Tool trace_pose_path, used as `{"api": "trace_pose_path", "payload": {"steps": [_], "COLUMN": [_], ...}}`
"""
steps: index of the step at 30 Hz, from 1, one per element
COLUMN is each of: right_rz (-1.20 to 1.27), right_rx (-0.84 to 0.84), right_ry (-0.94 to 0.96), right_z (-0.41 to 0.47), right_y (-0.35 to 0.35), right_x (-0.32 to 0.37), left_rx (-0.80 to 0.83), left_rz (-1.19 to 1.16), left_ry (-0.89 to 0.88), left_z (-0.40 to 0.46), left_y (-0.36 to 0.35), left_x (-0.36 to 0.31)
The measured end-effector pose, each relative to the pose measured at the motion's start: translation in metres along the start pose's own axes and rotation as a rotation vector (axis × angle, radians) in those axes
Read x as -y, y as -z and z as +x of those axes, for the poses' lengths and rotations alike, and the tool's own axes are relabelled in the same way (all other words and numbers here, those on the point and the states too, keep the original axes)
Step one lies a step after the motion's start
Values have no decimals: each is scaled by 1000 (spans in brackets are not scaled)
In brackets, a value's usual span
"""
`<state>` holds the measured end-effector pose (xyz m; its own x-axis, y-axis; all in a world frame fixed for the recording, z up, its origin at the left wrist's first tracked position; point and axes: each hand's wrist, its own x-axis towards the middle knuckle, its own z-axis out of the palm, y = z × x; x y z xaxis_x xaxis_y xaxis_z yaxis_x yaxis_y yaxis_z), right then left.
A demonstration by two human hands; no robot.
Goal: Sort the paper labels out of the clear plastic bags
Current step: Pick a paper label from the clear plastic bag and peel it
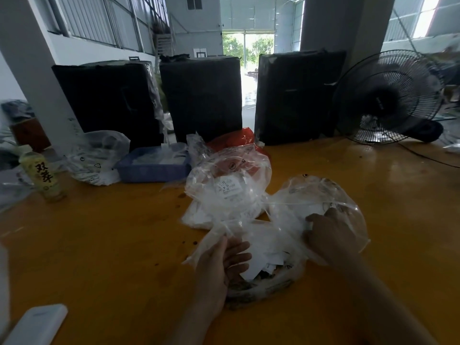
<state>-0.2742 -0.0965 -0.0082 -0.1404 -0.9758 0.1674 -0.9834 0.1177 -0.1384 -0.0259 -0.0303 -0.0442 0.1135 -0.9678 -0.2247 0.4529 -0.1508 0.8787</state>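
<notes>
right hand: its grip reaches inside the open clear plastic bag, fingers curled over white paper labels within; the film blurs the fingertips, so whether they actually pinch a label cannot be told. left hand: palm turned up at the bag's near left edge, thumb and fingers grasping a fold of the film, with loose white labels lying just beside the fingers at the bag's mouth. the bag lies on the yellow bench, directly in front of the person, its far side ballooned upward. a second clear bag, holding a printed white label and more paper, rests touching the first on its far left side. behind that, a red bag shows partly. further left on the bench: a blue tray with white contents, then another crumpled clear bag, then a pale green bottle standing upright with dark characters on its wrap. a white flat object lies at the near left corner. along the far edge of the bench stand three black-wrapped blocks, and to their right a black fan with its cord trailing across the bench.
</notes>
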Motion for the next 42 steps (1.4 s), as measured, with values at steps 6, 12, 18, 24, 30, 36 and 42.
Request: {"api": "trace_pose_path", "payload": {"steps": [6, 12, 18, 24, 30, 36, 42], "right_rz": [131, 484, 688, 1203, 1092, 995, 815], "right_rx": [-42, -202, -320, 287, 436, 326, 304], "right_ry": [-16, -59, -96, -5, 279, 300, 472], "right_z": [2, 1, -2, -19, -37, -36, -28], "right_y": [-1, 4, 13, 26, 25, 22, 17], "right_x": [-2, -5, -4, 13, 55, 77, 73], "left_rx": [5, 21, 20, 73, 134, 60, 33], "left_rz": [7, 12, 45, 121, 299, 340, 332], "left_ry": [8, -3, -5, -47, -176, -185, -116], "left_z": [-2, -3, 0, -2, -10, -8, -7], "left_y": [0, 0, 1, -2, -3, 2, 0], "left_x": [-2, -2, -1, -2, -1, 2, 1]}}
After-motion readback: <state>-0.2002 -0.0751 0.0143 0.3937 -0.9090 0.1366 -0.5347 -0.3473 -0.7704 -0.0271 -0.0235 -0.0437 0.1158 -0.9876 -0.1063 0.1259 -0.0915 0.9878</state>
